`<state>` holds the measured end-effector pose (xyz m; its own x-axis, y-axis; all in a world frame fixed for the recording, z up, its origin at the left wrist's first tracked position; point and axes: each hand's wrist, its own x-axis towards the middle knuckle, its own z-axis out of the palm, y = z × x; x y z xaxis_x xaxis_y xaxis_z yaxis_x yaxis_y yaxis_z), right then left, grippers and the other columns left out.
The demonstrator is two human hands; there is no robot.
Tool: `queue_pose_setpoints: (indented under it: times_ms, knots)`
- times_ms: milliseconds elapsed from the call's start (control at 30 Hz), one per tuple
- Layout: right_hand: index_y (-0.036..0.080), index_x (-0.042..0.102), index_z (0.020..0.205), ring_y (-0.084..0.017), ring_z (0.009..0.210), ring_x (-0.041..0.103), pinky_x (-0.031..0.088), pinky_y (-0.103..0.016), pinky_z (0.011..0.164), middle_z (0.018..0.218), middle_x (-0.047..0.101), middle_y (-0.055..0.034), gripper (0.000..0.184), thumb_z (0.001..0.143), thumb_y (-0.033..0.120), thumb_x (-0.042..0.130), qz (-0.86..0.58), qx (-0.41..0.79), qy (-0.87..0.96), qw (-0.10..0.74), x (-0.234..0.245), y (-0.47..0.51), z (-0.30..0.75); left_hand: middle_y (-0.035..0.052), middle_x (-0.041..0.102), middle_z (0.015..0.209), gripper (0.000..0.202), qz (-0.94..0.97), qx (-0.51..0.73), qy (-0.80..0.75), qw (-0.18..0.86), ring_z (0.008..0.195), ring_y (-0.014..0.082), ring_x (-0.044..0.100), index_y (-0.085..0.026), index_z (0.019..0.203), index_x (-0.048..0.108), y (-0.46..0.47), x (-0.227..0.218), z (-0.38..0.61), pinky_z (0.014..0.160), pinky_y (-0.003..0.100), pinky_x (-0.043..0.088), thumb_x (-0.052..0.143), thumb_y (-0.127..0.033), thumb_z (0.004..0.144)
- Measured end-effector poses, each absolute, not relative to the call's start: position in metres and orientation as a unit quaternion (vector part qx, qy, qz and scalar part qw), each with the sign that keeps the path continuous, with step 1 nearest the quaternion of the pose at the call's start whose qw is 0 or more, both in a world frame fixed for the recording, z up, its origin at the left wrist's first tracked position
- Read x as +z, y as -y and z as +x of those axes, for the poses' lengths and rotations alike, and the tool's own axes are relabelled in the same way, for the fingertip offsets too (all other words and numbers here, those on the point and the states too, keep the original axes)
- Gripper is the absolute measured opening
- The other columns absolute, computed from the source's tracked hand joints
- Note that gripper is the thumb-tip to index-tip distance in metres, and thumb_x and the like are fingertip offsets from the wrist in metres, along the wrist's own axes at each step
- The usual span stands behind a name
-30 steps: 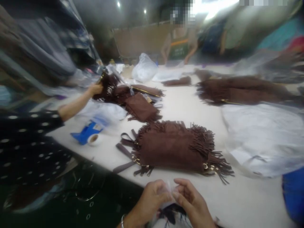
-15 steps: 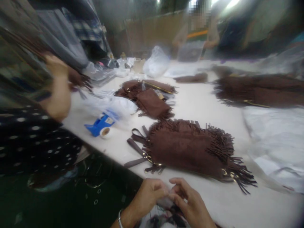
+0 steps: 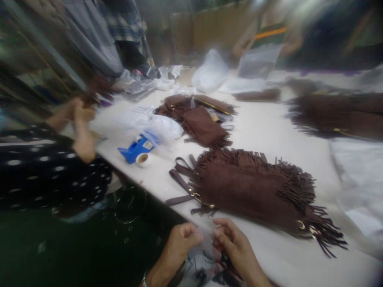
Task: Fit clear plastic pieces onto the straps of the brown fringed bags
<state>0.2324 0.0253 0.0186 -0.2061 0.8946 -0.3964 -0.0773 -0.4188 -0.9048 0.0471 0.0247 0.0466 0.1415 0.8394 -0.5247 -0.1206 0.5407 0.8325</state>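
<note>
At the table's near edge, my left hand [image 3: 179, 245] pinches one side of a thin piece of translucent plastic [image 3: 206, 245]. The fingers of my right hand [image 3: 235, 249] are curled closed at its other side. Whether the plastic is a small bag or a sheet is too blurred to tell. Just beyond my hands, a stack of dark brown fringed suede bags [image 3: 242, 191] lies on the white table [image 3: 263, 123], with wrist straps at its left end and gold rings and tassels at its right. Neither hand touches it.
A blue tape dispenser [image 3: 136, 149] stands to the left beside crumpled clear plastic. More brown fringed bags [image 3: 206, 125] lie behind and at right [image 3: 344, 115]. White plastic bags [image 3: 359, 171] cover the right side. A co-worker's hand [image 3: 83, 115] works at left; another person stands opposite.
My hands have moved slightly apart, and more of the translucent plastic shows between them. The view has shifted left. The co-worker's arm at left is lower.
</note>
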Motion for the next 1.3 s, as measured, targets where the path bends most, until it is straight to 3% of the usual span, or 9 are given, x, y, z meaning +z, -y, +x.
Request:
queue_pose_setpoints:
  times_ms: [233,467,633,800,933,1100,1300]
  knots:
    - [0.020,0.055,0.099,-0.013,0.053,0.058,0.042,-0.021,0.047,0.066,0.063,0.0031,0.044,0.073,0.053,0.068,-0.535,0.687,0.335,0.360,0.011,-0.043,0.219,0.0000,0.061,0.061,0.033,0.306,0.395,-0.573,0.650,0.056,0.0107,0.051,-0.012,0.066,0.058,-0.024,0.027,0.023,0.056,0.022,0.035,0.083,-0.035,0.062]
    - [0.019,0.054,0.093,-0.011,0.039,0.054,0.045,-0.023,0.039,0.060,0.066,0.0013,0.049,0.063,0.052,0.076,-0.554,0.684,0.265,0.394,0.009,-0.061,0.195,-0.0019,0.057,0.062,0.023,0.375,0.382,-0.615,0.579,0.059,0.0118,0.049,-0.014,0.066,0.059,-0.024,0.027,0.012,0.057,0.022,0.036,0.075,-0.031,0.069]
    - [0.018,0.056,0.079,-0.010,0.036,0.053,0.042,-0.021,0.036,0.054,0.062,0.0019,0.041,0.070,0.054,0.073,-0.575,0.701,0.205,0.368,0.012,-0.068,0.178,-0.0008,0.060,0.065,0.013,0.446,0.334,-0.651,0.516,0.065,0.0155,0.054,-0.016,0.068,0.061,-0.024,0.037,0.001,0.062,0.024,0.039,0.066,-0.026,0.075]
    - [0.019,0.056,0.084,-0.008,0.033,0.048,0.034,-0.017,0.033,0.049,0.058,0.0053,0.044,0.068,0.057,0.073,-0.597,0.700,0.167,0.354,0.016,-0.070,0.166,0.0012,0.064,0.074,0.013,0.513,0.304,-0.661,0.455,0.074,0.0184,0.058,-0.018,0.074,0.065,-0.023,0.039,-0.009,0.069,0.026,0.040,0.060,-0.027,0.081]
    - [0.018,0.056,0.083,-0.005,0.032,0.041,0.030,-0.017,0.034,0.047,0.054,0.0074,0.046,0.066,0.056,0.076,-0.568,0.715,0.170,0.369,0.014,-0.066,0.166,0.0010,0.065,0.076,0.014,0.519,0.304,-0.657,0.454,0.075,0.0183,0.059,-0.019,0.075,0.066,-0.023,0.035,-0.011,0.070,0.026,0.041,0.059,-0.027,0.083]
    - [0.017,0.057,0.089,-0.003,0.036,0.039,0.033,-0.017,0.038,0.055,0.057,0.0059,0.043,0.069,0.050,0.077,-0.513,0.740,0.182,0.394,0.018,-0.060,0.169,0.0008,0.064,0.074,0.015,0.508,0.299,-0.661,0.465,0.075,0.0183,0.059,-0.018,0.074,0.065,-0.026,0.032,-0.010,0.069,0.025,0.040,0.059,-0.029,0.083]
    - [0.016,0.056,0.084,-0.003,0.037,0.033,0.031,-0.016,0.036,0.054,0.055,0.0058,0.037,0.074,0.047,0.073,-0.486,0.756,0.169,0.404,0.030,-0.058,0.171,0.0012,0.065,0.075,0.015,0.509,0.295,-0.661,0.466,0.075,0.0190,0.059,-0.018,0.074,0.065,-0.028,0.034,-0.008,0.070,0.026,0.040,0.059,-0.029,0.083]
